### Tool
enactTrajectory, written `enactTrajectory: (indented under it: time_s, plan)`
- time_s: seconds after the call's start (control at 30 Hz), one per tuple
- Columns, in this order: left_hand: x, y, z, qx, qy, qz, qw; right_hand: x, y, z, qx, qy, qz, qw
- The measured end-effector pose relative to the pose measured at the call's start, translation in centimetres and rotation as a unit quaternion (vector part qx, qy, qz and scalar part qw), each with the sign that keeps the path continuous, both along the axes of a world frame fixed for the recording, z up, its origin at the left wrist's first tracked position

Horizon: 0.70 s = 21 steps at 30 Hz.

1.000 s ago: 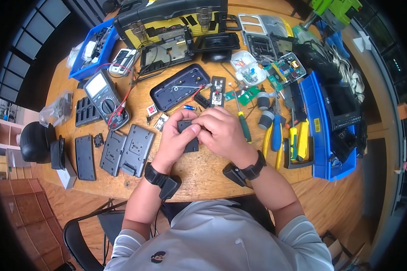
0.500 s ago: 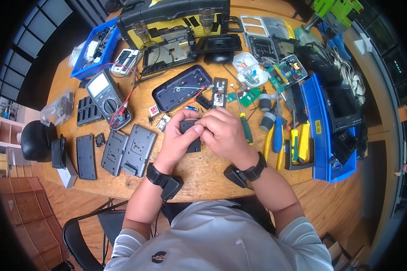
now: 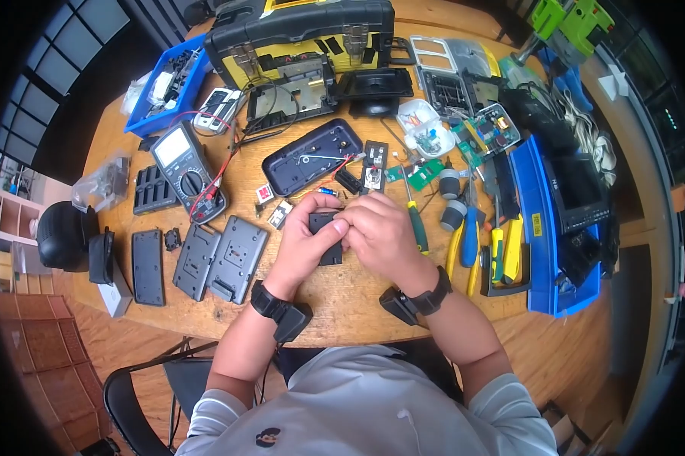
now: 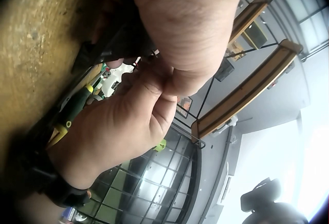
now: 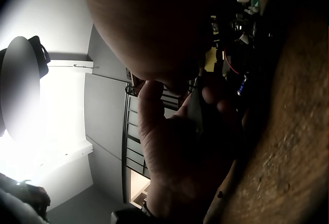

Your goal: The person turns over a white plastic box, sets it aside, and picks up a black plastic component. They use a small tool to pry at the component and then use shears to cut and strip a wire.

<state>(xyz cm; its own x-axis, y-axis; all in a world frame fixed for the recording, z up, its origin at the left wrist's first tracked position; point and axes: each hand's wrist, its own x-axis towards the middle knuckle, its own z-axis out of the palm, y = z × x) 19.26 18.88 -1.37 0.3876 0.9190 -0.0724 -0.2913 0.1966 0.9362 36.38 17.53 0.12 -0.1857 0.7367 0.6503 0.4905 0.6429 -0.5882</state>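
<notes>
Over the front middle of the table, my left hand (image 3: 302, 242) grips a small flat black plastic case (image 3: 329, 254), its thumb lying across the face. My right hand (image 3: 384, 237) meets it from the other side, with thumb and fingers curled in a pinch at the case's upper right edge. The fingertips of both hands nearly meet there, and I cannot tell whether a small part sits between the right ones. In the right wrist view the case (image 5: 195, 108) appears dark and edge-on. Just beyond the hands lie a blue cylindrical cell (image 3: 328, 191) and a dark blue plastic shell (image 3: 312, 156).
Left of the hands lie grey plates (image 3: 238, 259) and a multimeter (image 3: 189, 173) with red and black leads. On the right are screwdrivers (image 3: 417, 228), yellow-handled tools (image 3: 512, 251) and a blue bin (image 3: 536, 228). Circuit boards (image 3: 424, 174) and a toolbox (image 3: 297, 38) stand farther back.
The head view has shifted, so the table's things appear a little lower and to the right. Both hands keep nearly the same hold at the black plastic case.
</notes>
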Motion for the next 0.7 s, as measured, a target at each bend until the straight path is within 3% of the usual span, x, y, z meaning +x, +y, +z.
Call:
enactTrajectory:
  time_s: [0.7]
  plan:
    - [0.11, 0.39, -0.94, 0.024, 0.012, 0.000, 1.000, -0.08, -0.29, 0.16, -0.023, -0.007, -0.036, 0.999]
